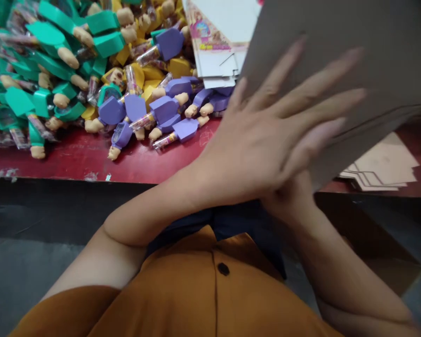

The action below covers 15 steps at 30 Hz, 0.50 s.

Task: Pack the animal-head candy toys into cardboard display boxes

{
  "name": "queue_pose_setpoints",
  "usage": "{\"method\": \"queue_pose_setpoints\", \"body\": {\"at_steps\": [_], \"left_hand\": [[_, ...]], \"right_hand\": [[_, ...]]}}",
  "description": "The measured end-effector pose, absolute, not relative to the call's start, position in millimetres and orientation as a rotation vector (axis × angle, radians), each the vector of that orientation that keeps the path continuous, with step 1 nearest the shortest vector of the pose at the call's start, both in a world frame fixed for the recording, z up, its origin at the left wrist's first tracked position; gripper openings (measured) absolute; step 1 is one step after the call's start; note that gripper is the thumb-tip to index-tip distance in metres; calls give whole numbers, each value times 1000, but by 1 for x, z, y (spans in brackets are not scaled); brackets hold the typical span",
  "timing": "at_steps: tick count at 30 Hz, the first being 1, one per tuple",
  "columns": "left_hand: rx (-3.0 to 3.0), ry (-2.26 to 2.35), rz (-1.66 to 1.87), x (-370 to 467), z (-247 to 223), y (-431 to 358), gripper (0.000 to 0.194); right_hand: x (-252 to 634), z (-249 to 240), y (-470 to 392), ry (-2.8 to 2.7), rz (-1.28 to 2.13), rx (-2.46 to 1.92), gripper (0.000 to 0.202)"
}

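Cardboard sheet (389,51) lies under the left hand (254,135), fingers wide; right hand's (291,196) fingers hidden, cannot tell; clear tubes (164,141), contents blurred, lie near the table edge (136,174).

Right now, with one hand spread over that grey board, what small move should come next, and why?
Perhaps steady the board with the left hand, which is spread over it, since the right hand sits partly hidden near the board's lower corner.

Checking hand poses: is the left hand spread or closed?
Spread: the left hand has its fingers fanned apart over the large grey-brown cardboard sheet; blur leaves contact unclear.
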<state>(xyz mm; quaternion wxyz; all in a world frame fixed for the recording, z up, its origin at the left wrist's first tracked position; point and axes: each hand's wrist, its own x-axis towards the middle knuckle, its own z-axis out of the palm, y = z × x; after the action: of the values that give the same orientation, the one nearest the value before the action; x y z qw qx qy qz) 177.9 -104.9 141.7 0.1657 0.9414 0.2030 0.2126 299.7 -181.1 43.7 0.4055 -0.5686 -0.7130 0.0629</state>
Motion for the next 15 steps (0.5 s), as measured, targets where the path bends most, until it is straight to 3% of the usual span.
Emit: {"method": "queue_pose_setpoints", "body": {"at_steps": [4,7,11,15], "left_hand": [[2550,610,918,175,105,-97,36],[2515,650,1093,171,91,-94,34],[2453,588,1220,165,81,-92,44],[2049,576,1308,162,50,-90,88]], "right_hand": [[286,29,-170,-1793,36,-1345,32],[277,34,-178,-1793,-24,-1349,44],[291,48,-213,-1601,-360,-1291,62],[346,38,-233,-1206,-668,-1436,54]]}}
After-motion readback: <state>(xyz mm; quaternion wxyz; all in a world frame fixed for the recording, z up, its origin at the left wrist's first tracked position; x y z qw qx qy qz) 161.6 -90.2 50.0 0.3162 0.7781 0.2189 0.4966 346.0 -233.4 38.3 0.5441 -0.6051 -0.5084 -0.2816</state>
